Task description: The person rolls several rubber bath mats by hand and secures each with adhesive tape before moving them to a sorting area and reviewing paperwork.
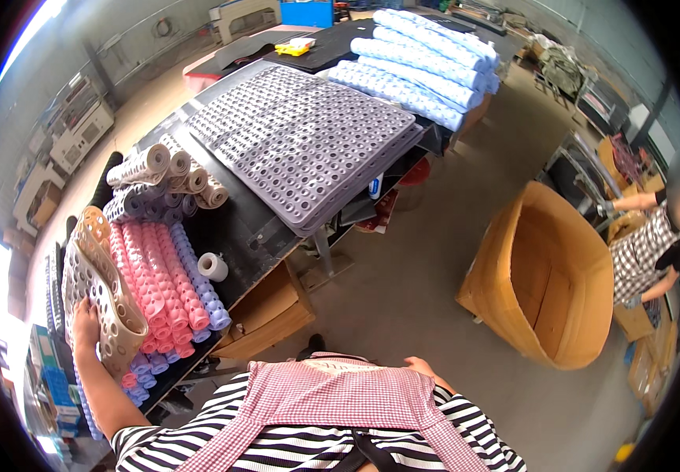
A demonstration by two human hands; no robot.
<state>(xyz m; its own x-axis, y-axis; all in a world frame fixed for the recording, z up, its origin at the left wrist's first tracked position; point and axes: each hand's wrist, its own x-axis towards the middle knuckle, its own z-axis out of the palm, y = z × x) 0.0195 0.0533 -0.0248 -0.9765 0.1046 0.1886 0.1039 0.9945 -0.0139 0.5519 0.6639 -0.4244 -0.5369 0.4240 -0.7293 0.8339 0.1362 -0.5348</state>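
At the left end of the table, my left hand point(86, 324) is closed on a beige perforated rubber mat point(123, 326), which bends into a loose fold. The mat leans against rolled pink mats point(163, 275). Beside these lie rolled blue-violet mats point(198, 275), and behind them are grey rolls point(131, 202) and beige rolls point(147, 164). My right hand point(425, 370) is low beside my checked apron, away from the table; most of its fingers are hidden. A flat stack of grey perforated mats point(301, 134) covers the middle of the table.
Light blue rolled mats point(426, 63) are piled at the table's far end, near a yellow item point(295, 47). A white roll point(212, 267) sits by the table edge. A large cardboard box point(497, 267) stands on the floor at right, with another person point(647, 256) beyond it.
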